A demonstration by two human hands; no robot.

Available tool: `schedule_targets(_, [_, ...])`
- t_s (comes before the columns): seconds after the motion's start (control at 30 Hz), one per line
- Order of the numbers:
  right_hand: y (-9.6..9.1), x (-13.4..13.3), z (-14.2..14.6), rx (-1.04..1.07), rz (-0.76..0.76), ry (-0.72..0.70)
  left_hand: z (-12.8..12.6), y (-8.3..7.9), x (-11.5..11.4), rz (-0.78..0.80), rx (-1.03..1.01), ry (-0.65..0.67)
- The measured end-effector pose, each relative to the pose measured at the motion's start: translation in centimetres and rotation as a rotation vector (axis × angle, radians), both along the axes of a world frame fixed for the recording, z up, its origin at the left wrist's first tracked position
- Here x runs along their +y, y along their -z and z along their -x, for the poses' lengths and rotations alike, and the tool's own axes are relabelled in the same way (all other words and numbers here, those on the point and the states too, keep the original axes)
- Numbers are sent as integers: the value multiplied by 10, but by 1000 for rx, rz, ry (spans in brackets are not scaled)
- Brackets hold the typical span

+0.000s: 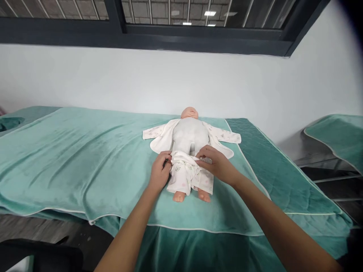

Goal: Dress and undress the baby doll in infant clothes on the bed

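Note:
A baby doll with a soft grey-white body lies on its back, head toward the wall and bare feet toward me. Its white patterned jacket is spread open with both sleeves stretched sideways. White printed baby pants cover the legs, their waistband bunched around the thighs. At the left end of that waistband, my left hand pinches the cloth. My right hand grips the waistband on the other side, thumb and fingers closed on it. The fingertips of both hands are partly hidden.
The doll lies on a green plush blanket with pale piping, over a darker quilted cover. Behind are a white wall and a dark window frame. A black object stands at lower left; another green-covered surface is at right.

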State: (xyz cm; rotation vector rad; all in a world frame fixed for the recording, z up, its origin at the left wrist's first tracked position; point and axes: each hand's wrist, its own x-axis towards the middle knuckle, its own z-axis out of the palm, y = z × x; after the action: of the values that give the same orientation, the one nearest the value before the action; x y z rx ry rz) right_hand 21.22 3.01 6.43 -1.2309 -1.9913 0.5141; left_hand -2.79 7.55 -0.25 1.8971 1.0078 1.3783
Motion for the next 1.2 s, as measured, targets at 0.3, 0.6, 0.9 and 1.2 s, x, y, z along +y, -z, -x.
schedule_targets(0.3, [4,-4,-17,-162,47,37,2,0,1,260,-92,3])
schedule_targets(0.6, [1,30,-18,-88,78,303,1,-1,4,295,119,-18])
schedule_targets(0.9, [25,46,-7,-55,8,397,-1,-3,11,278,18,-12])
schedule_targets(1.2, [29,48,-6,-146,-32,392,-15,-33,40,244,85,19])
